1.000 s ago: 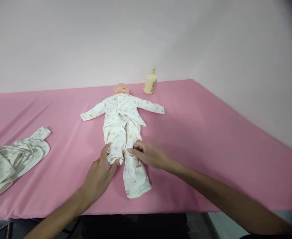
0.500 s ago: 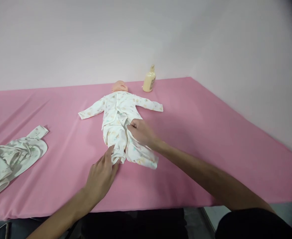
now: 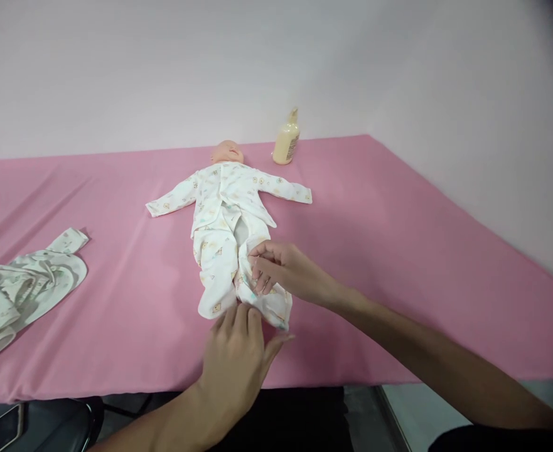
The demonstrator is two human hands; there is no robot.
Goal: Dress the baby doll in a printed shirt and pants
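Observation:
A baby doll (image 3: pixel 228 152) lies on its back, head toward the wall, in a white printed baby jacket (image 3: pixel 238 182) with its sleeves spread. White printed baby trousers (image 3: pixel 217 257) cover its legs. My right hand (image 3: pixel 288 270) is on the trouser leg at the right, fingers curled and pinching the cloth. At the foot ends, my left hand (image 3: pixel 236 351) has its fingers stretched forward and its thumb spread to the right. Its fingertips are close to the hem of that same leg; whether they touch it is hard to see.
A cream pump bottle (image 3: pixel 286 141) stands behind the doll by the wall. Crumpled white printed baby clothing (image 3: pixel 26 289) lies at the left on the pink cloth (image 3: pixel 375 251). Below the table edge, a phone (image 3: pixel 0 430) rests on a dark chair (image 3: pixel 64 427).
My left hand has let go of the left trouser leg's hem and moved right, toward the other leg. My right hand has slid down the right trouser leg. The view has shifted slightly.

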